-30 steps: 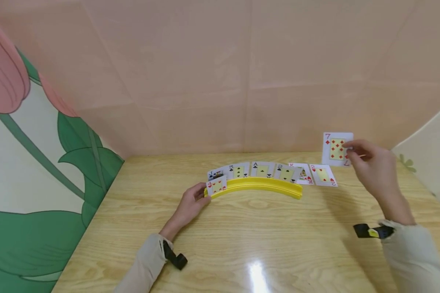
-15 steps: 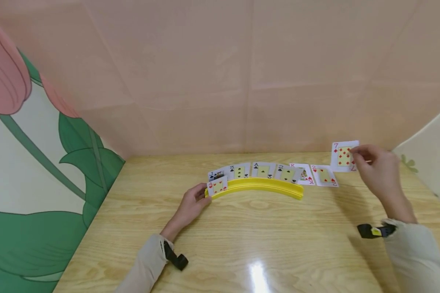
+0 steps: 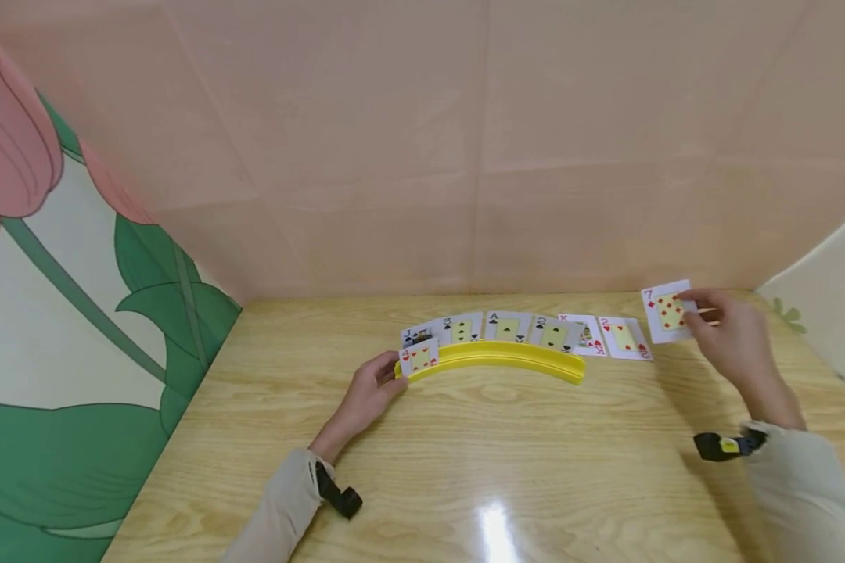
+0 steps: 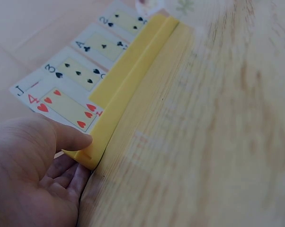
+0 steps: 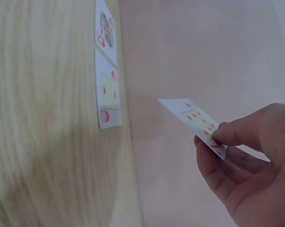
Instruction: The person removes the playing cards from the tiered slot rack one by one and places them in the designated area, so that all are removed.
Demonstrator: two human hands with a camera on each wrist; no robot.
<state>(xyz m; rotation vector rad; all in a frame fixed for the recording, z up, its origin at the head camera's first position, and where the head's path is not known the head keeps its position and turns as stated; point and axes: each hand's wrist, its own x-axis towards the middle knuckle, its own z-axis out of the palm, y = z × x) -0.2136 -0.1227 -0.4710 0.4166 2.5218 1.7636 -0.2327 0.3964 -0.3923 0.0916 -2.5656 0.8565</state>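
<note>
Head view: red seven (image 3: 669, 313) pinched by its right side in the right hand (image 3: 735, 340), thumb in front, held up off the table (image 3: 500, 446) close to the far edge, toward the far right corner. Left hand (image 3: 368, 395) gripping the left end of the yellow card holder (image 3: 493, 356), thumb near the bottom of the four of hearts (image 3: 418, 358). Behind the four, standing in a row in the holder: black jack (image 3: 412, 337), black three (image 3: 462, 328), black ace (image 3: 507, 327), black two (image 3: 552, 335). Red king (image 3: 589, 336) and red two (image 3: 626, 338) flat on the table near its far edge, by the holder's right end. Could drop the red seven down by the far edge with too loose a pinch. Could bump the red two by swinging too low. Could spill the standing cards with a tug or twist on the holder.
</note>
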